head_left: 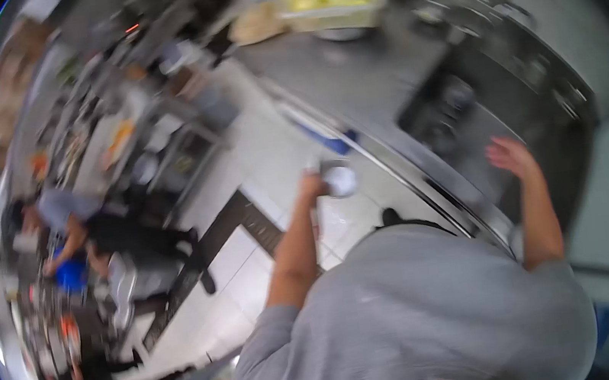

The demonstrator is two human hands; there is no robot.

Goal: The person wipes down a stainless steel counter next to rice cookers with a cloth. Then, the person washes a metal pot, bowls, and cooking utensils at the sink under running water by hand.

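Observation:
My left hand (312, 186) is closed on the near side of a small round metal container (339, 178), held over the floor in front of the counter. A pale round face of the container shows; blur hides whether that is its inside or its base. My right hand (511, 156) is stretched out with fingers apart, above the metal sink (492, 127), and holds nothing. Inside the basin stand metal vessels (456, 93), smeared by motion.
On the steel counter (336, 78) stands a white tub (332, 19) of yellow-green cut food, with a tan bag (256, 23) beside it. A blue cloth-like thing (329, 141) hangs at the counter's front. Co-workers (109, 223) stand at the left among laden work tables.

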